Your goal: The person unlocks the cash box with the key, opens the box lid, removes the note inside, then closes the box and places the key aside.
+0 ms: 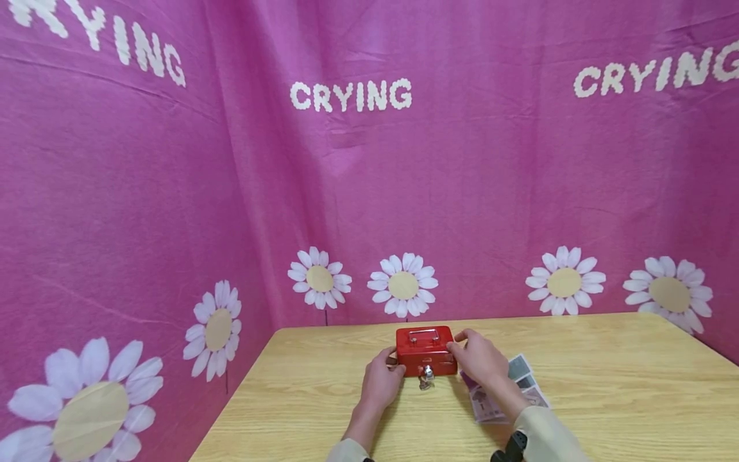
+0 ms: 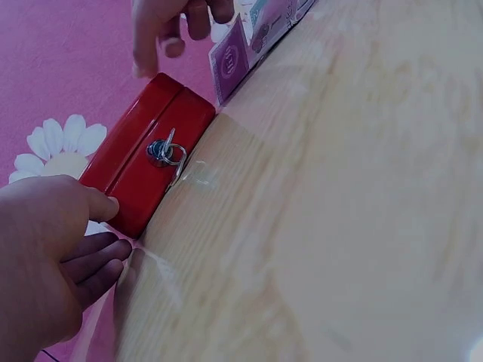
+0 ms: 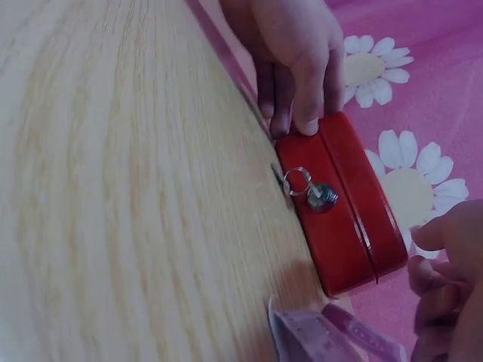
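Note:
A small red metal cash box (image 1: 408, 364) stands closed on the table, its carrying handle (image 1: 424, 335) folded flat on the lid. Keys on a ring (image 3: 296, 181) hang from the lock (image 2: 157, 153) in its front. My left hand (image 1: 382, 384) holds the left end, thumb on the front corner and fingers by the side. Beside the right end is my right hand (image 1: 482, 360), its fingers loosely bent. In the right wrist view a small gap shows between that hand (image 3: 449, 279) and the box. Several banknotes (image 1: 487, 409) lie partly under the right forearm.
The light wood table (image 1: 623, 385) reaches back to a pink cloth backdrop (image 1: 473, 192) printed with daisies and white lettering. Cloth also closes off the left side. The banknotes lie just right of the box, some with raised folds.

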Demonstrator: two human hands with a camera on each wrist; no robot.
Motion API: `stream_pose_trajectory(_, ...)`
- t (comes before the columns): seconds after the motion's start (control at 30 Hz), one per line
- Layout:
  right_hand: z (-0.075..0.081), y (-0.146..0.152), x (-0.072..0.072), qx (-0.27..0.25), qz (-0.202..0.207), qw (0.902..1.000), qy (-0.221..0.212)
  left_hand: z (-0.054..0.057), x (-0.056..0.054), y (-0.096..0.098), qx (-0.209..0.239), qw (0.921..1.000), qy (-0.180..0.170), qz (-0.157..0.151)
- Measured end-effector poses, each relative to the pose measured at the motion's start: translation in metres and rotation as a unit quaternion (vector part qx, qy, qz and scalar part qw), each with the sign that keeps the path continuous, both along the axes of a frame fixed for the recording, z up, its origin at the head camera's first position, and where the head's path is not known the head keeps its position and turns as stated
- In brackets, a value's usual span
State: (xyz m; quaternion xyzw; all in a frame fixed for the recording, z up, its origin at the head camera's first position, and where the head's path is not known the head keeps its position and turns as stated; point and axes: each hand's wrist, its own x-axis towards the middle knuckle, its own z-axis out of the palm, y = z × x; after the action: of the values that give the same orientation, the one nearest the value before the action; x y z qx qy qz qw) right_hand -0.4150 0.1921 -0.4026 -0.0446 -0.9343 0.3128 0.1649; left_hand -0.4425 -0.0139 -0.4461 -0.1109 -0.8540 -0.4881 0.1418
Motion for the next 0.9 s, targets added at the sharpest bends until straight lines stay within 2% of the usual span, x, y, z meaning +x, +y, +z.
stream_pose_trajectory(0.13, 0.004, -0.002, 0.003, -0.012, 0.001, 0.9997, 0.022, 0.002, 0.000, 0.001, 0.003, 1.0000, -0.003, 0.000)
stream_pose_trajectory(0.4, 0.006, -0.006, 0.010, -0.050, 0.024, 0.9983, 0.015, 0.004, 0.002, 0.005, 0.001, 1.0000, -0.005, 0.001)
stream_pose_trajectory(0.63, 0.000, -0.010, 0.017, -0.045, 0.071, 0.9964, 0.004, 0.004, 0.002, 0.006, -0.003, 1.0000, -0.005, -0.005)
stream_pose_trajectory(0.9, -0.006, -0.019, 0.019, -0.019, 0.089, 0.9958, 0.010, 0.003, 0.002, 0.003, -0.006, 0.9998, 0.017, -0.004)
